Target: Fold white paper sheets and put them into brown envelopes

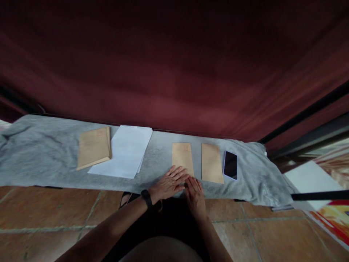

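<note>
A brown paper envelope (182, 154) with a faint red mark near its top lies in front of me on a grey cloth. My left hand (169, 183), with a dark band on the wrist, rests flat across its lower part, fingers spread. At the envelope's lower right corner is my right hand (195, 196), its fingers bent and close together on the edge. Both hands hide the envelope's lower end. Just to the right lies a second brown envelope (212, 163), apart from my hands.
A phone (230, 165) lies right of the second envelope. Leftward are white paper sheets (124, 151) and a stack of brown envelopes (94, 147) overlapping them. The grey cloth (49, 153) covers a long narrow surface against a dark red panel (174, 91). Below is a tiled floor (54, 211).
</note>
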The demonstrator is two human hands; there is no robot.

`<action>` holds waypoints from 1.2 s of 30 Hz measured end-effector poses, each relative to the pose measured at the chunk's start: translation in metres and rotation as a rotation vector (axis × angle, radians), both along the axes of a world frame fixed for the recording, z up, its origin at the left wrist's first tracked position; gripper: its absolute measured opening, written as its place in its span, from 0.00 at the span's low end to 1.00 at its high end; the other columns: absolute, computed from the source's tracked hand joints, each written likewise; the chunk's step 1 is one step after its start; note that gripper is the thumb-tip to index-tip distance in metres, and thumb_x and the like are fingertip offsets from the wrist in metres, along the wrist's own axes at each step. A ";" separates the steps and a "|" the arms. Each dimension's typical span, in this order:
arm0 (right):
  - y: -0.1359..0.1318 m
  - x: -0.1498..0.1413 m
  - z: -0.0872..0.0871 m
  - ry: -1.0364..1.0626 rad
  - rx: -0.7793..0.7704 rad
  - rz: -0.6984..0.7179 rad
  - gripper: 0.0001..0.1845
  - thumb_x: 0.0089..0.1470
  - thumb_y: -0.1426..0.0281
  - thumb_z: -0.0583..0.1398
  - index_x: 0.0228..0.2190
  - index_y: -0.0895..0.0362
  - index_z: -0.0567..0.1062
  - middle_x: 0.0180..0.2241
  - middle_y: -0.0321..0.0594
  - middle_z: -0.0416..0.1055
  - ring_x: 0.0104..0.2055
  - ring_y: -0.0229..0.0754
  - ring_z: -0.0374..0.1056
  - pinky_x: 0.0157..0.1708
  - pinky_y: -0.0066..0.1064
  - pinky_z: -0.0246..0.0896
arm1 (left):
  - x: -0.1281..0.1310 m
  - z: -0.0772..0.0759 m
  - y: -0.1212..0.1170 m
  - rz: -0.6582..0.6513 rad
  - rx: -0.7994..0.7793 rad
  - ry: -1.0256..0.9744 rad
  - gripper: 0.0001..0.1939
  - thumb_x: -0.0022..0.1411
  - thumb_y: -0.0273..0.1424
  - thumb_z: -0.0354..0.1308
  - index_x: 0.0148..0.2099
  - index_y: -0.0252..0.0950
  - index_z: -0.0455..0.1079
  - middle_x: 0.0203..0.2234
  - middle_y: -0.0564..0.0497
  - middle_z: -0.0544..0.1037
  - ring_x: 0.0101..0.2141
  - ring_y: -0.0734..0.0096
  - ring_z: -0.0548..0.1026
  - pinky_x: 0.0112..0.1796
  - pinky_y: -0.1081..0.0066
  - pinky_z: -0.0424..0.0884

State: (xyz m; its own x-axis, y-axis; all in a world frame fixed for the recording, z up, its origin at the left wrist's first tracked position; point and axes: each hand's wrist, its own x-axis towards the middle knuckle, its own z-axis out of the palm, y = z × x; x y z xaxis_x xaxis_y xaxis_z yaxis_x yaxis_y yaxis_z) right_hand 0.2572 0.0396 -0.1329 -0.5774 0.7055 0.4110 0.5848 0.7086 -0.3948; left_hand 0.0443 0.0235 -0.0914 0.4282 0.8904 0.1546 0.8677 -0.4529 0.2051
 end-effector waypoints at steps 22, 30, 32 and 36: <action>-0.003 0.004 -0.001 -0.004 0.031 0.036 0.26 0.69 0.71 0.47 0.66 0.57 0.60 0.64 0.52 0.64 0.67 0.49 0.58 0.65 0.52 0.53 | 0.013 -0.002 -0.044 0.382 0.050 0.058 0.38 0.64 0.51 0.58 0.71 0.47 0.54 0.71 0.36 0.50 0.68 0.41 0.53 0.63 0.43 0.50; -0.003 0.001 -0.002 -0.007 0.053 0.005 0.25 0.69 0.70 0.47 0.64 0.59 0.62 0.62 0.52 0.66 0.66 0.49 0.59 0.65 0.51 0.52 | 0.019 -0.010 -0.045 0.452 0.020 -0.118 0.26 0.70 0.39 0.55 0.68 0.42 0.62 0.70 0.39 0.55 0.68 0.51 0.55 0.65 0.49 0.53; -0.003 0.000 -0.001 -0.012 0.053 -0.002 0.25 0.69 0.70 0.47 0.64 0.59 0.63 0.62 0.52 0.67 0.66 0.49 0.59 0.64 0.51 0.52 | 0.023 -0.010 -0.044 0.506 -0.001 -0.196 0.25 0.70 0.34 0.54 0.66 0.38 0.63 0.68 0.38 0.59 0.67 0.52 0.57 0.64 0.50 0.56; -0.003 -0.001 -0.001 -0.012 0.048 -0.007 0.25 0.68 0.70 0.47 0.63 0.58 0.64 0.61 0.51 0.67 0.66 0.48 0.59 0.64 0.50 0.53 | 0.031 -0.006 -0.037 0.579 -0.031 -0.390 0.25 0.63 0.23 0.55 0.62 0.36 0.68 0.65 0.38 0.65 0.65 0.54 0.62 0.62 0.50 0.61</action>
